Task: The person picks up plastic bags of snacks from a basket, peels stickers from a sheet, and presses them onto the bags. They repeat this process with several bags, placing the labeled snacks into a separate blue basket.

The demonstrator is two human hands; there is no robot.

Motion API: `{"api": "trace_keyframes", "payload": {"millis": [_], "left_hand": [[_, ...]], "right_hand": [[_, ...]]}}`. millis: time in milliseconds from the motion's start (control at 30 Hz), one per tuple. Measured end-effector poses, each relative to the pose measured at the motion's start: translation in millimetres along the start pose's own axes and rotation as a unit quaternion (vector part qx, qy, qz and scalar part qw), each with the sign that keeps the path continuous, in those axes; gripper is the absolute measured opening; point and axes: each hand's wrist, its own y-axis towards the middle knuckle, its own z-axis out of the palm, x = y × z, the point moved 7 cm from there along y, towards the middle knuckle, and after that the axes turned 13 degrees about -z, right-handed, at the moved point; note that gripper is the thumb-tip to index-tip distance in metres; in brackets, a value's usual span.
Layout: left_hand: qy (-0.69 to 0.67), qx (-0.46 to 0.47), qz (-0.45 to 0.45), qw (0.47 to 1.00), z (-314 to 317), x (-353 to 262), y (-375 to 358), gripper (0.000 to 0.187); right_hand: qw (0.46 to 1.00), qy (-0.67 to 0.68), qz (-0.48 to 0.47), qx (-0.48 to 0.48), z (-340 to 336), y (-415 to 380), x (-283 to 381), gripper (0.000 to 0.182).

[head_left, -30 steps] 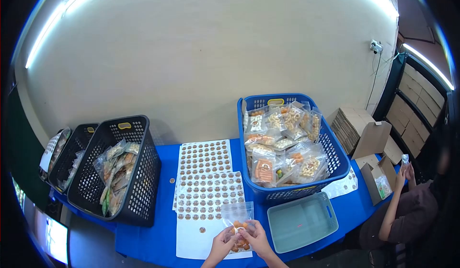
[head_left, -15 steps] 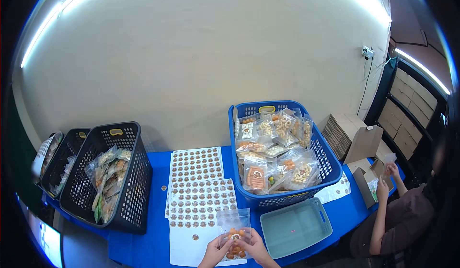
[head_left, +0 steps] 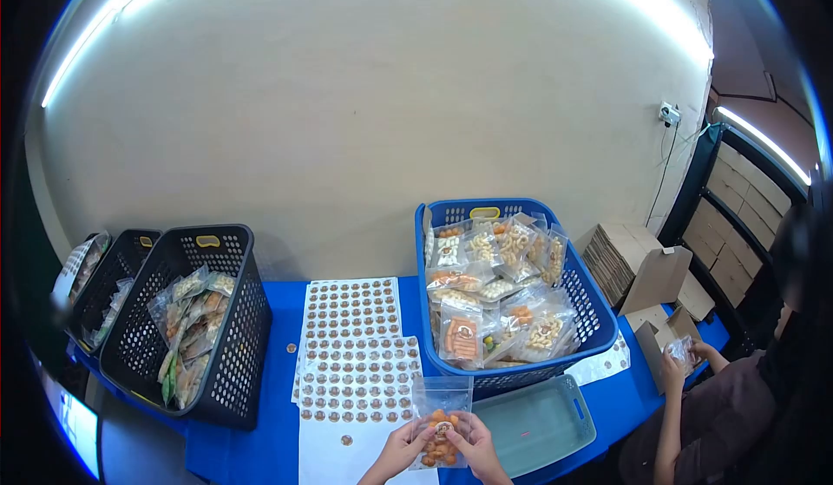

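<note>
A clear bag of round orange snacks with a round label on its front is held upright between my two hands. My left hand grips its left side, thumb near the label. On the right side my right hand pinches it, thumb beside the label. Sheets of round stickers lie to the left of and behind the bag, with a single sticker on the white lower part. Beside my right hand is a grey-green tray.
Behind the tray, a blue basket holds several snack bags. Dark baskets with bags stand on the left of the blue table. At right, a co-worker holds a clear bag over an open cardboard box.
The view has shifted slightly. My hands and the held bag appear a little further right and lower. The co-worker's hands have come lower and closer together around a bag at the box.
</note>
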Motion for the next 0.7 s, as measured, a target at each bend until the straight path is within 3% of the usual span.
{"api": "trace_keyframes", "payload": {"millis": [167, 200, 300, 467, 567, 600, 700], "left_hand": [[0.135, 0.022, -0.042, 0.990, 22.3, -10.2, -12.4, 0.041], [0.165, -0.035, 0.096, 0.981, 14.3, 13.3, 2.2, 0.042], [0.023, 0.022, 0.040, 0.999, 20.1, 6.9, -4.8, 0.039], [0.078, 0.030, 0.084, 0.993, 15.2, -9.6, -16.2, 0.036], [0.025, -0.028, -0.095, 0.995, 4.1, -1.3, -24.3, 0.041], [-0.002, -0.085, -0.088, 0.992, -5.8, 13.6, -18.5, 0.036], [0.012, -0.133, 0.045, 0.990, -14.3, 18.6, -10.6, 0.034]], "right_hand": [[0.996, 0.045, -0.044, -0.069, -13.6, 0.0, -17.3, 0.020], [0.997, 0.045, -0.036, -0.056, -14.8, -0.3, -22.4, 0.017], [0.999, 0.028, -0.024, -0.038, -8.7, -2.2, -15.4, 0.014], [0.997, 0.035, -0.045, -0.050, -2.2, -3.2, -23.7, 0.017], [0.999, -0.007, 0.027, -0.023, -3.9, -6.9, -36.3, 0.021], [0.997, 0.027, 0.014, -0.071, -1.9, -6.2, -33.7, 0.019], [0.998, 0.019, -0.027, -0.044, 19.2, -5.0, -7.9, 0.019]]}}
